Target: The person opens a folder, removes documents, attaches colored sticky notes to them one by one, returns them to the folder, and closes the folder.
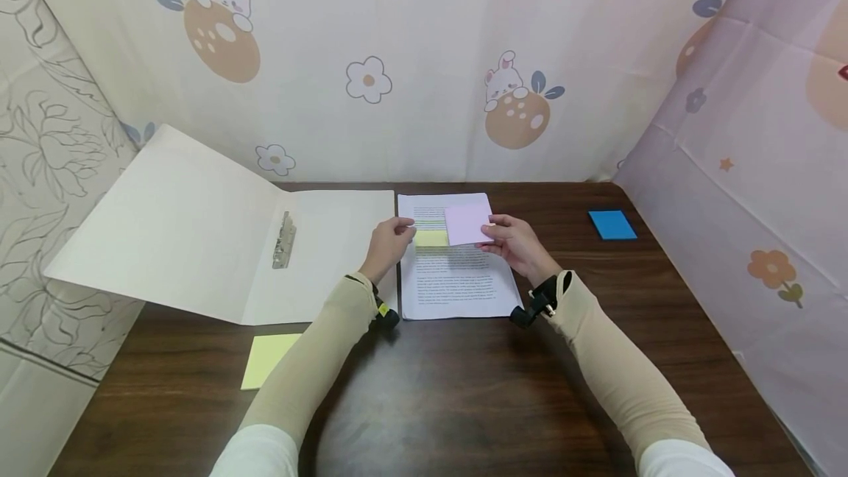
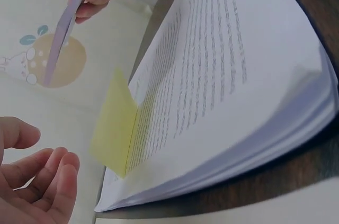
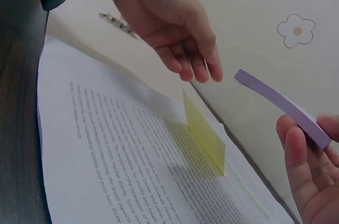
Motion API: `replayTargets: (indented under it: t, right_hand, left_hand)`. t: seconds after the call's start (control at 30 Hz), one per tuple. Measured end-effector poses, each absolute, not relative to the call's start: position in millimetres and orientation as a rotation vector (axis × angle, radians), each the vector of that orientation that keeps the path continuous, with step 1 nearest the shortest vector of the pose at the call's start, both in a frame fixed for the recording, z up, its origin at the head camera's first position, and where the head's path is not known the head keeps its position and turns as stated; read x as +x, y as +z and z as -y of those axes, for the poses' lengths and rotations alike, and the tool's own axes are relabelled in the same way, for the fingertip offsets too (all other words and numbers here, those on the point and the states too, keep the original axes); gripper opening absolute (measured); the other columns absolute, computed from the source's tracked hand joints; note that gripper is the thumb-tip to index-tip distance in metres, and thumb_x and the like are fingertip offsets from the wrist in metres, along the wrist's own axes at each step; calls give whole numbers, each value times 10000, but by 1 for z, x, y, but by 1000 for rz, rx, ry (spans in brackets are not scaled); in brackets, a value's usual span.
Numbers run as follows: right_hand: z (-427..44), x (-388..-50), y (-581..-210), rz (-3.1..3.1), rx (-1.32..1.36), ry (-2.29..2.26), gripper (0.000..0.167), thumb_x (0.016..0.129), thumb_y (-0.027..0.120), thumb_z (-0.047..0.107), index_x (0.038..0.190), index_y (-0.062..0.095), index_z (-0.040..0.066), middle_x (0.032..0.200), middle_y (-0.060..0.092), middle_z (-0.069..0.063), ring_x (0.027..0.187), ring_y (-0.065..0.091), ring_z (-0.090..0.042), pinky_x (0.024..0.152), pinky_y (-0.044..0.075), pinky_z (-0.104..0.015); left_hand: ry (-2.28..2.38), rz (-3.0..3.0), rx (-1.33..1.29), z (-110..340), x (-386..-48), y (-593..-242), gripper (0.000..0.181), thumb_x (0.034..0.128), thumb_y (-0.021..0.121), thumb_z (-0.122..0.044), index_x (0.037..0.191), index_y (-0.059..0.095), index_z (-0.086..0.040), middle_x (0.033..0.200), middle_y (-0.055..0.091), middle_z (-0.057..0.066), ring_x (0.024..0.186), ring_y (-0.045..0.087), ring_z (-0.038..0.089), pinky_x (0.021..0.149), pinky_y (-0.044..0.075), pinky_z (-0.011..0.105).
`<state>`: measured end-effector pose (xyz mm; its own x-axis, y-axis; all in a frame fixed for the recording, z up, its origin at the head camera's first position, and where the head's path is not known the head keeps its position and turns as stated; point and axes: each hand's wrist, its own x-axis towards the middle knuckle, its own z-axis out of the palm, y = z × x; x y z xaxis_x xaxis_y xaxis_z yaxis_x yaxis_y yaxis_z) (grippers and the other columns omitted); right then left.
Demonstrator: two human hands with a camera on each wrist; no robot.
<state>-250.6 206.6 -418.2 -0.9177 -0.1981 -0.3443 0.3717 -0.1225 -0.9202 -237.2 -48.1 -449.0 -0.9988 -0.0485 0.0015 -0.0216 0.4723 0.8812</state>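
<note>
My right hand [image 1: 520,245] pinches a purple sticky-note pad [image 1: 467,224] by its right side, above a stack of printed pages [image 1: 457,285]. In the right wrist view the pad [image 3: 286,108] is seen edge-on between thumb and fingers. A yellow sticky note [image 1: 431,238] is on the top page; in the left wrist view this note [image 2: 115,128] stands up from the paper along one edge. My left hand [image 1: 387,243], fingers loosely bent and holding nothing, is just left of the note. Green lines mark the text above the note.
An open white folder [image 1: 331,256] with a metal clip [image 1: 284,241] lies left of the pages, its cover raised against the wall. A yellow pad [image 1: 268,359] lies at the front left, partly behind my left sleeve. A blue pad [image 1: 612,225] sits at the back right of the brown table [image 1: 424,403].
</note>
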Motion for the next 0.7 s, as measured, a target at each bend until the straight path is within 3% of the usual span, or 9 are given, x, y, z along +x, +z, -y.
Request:
replayTargets:
  t: [0.2,0.43,0.7]
  right_hand:
    - [-202,-247,-416,-1741,176,-2114,412,968,564,67,1352,414,55,932,674,-12,736,712,-161,711,584,-260]
    - [-194,-242,-410,-1746,128,-2091,496,972,553,71,1419,342,24,957,678,-19,752,713,-163,712,585,-257]
    - [-189,-241,-410,-1716,126,-2101,412,968,559,56,1347,399,40,926,713,-8,750,722,-168,698,589,-266]
  left_hand:
    - [-1724,2639,45,44,-234,-446,328,974,550,-210,1227,631,-18,1065,681,142,957,703,246,848,557,338]
    - [-1834,2598,-2,39,-232,-444,343,981,544,-226,1242,620,-17,1113,686,134,976,700,233,880,556,303]
    - [-1881,2573,-65,34,-229,-440,352,1007,518,-246,1244,616,-5,1120,700,152,974,696,242,860,560,275]
